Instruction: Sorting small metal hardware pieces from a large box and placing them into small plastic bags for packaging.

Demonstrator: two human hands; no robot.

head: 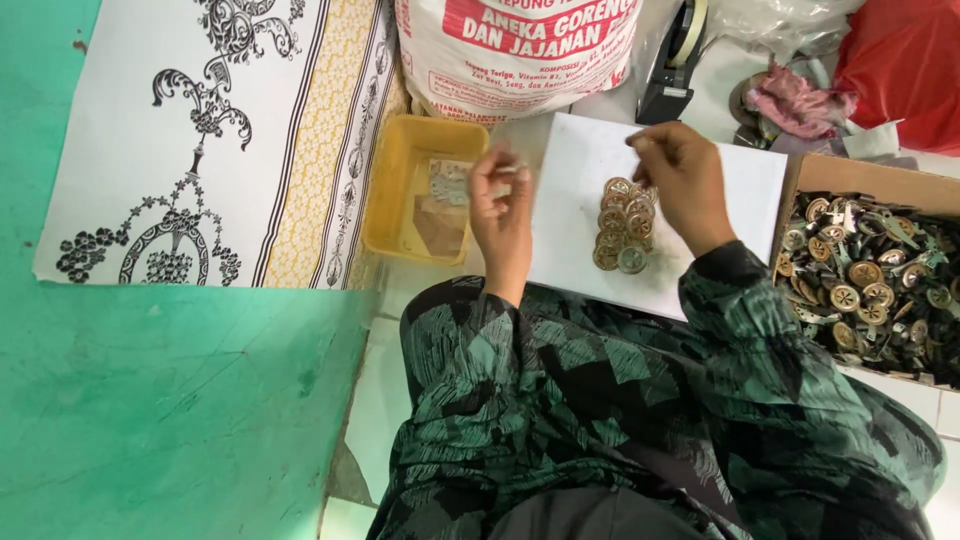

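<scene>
left hand (502, 205) pinching a tiny pale piece, right hand (682, 180) fingers pinched shut, round brassy discs (622, 222) piled on white sheet (740, 180), yellow tub (400, 170) at 9 o'clock holding paper scraps, cardboard box (850, 178) at 3 o'clock full of discs

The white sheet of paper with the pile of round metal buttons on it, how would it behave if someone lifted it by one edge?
The white sheet of paper looks thin and flat, so it would probably flex. The pile of round metal buttons sits loose near its middle, so they would likely slide or roll off. The right hand over it may steady it.
</scene>
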